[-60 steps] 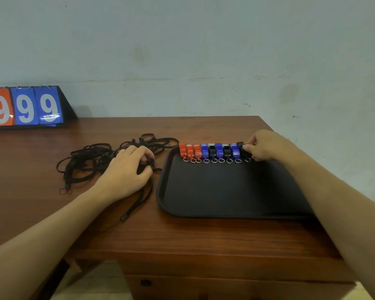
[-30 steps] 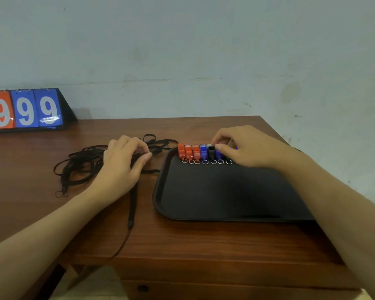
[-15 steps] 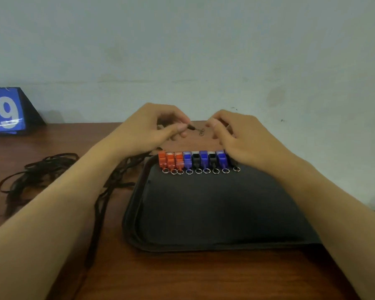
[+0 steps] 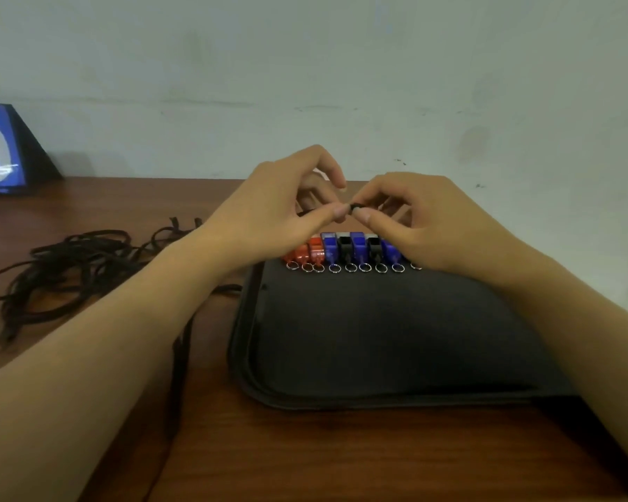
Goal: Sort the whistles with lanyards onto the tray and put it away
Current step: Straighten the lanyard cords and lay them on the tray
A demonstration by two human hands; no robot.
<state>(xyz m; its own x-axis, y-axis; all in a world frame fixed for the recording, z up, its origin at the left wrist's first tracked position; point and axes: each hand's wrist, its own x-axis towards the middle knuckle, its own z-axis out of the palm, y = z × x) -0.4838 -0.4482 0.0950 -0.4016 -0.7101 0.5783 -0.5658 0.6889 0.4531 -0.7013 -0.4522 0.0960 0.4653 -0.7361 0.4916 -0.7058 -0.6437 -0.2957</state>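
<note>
A row of several orange, blue and black whistles (image 4: 345, 248) with metal rings lines the far edge of the black tray (image 4: 377, 338). Above that row my left hand (image 4: 280, 211) and my right hand (image 4: 421, 219) meet fingertip to fingertip. Both pinch a small black piece (image 4: 352, 207); I cannot tell whether it is a whistle or a lanyard clip. A black lanyard strap (image 4: 180, 356) hangs from under my left forearm down over the table's front edge. My right hand hides the right end of the whistle row.
A tangled pile of black lanyards (image 4: 69, 262) lies on the wooden table (image 4: 341, 458) left of the tray. A flip scoreboard (image 4: 0, 150) showing a blue 9 stands at the far left against the wall.
Both hands left the lanyard pile and the whistle row and rose above the tray. Their fingertips now touch around the small black piece. The view has shifted right and closer.
</note>
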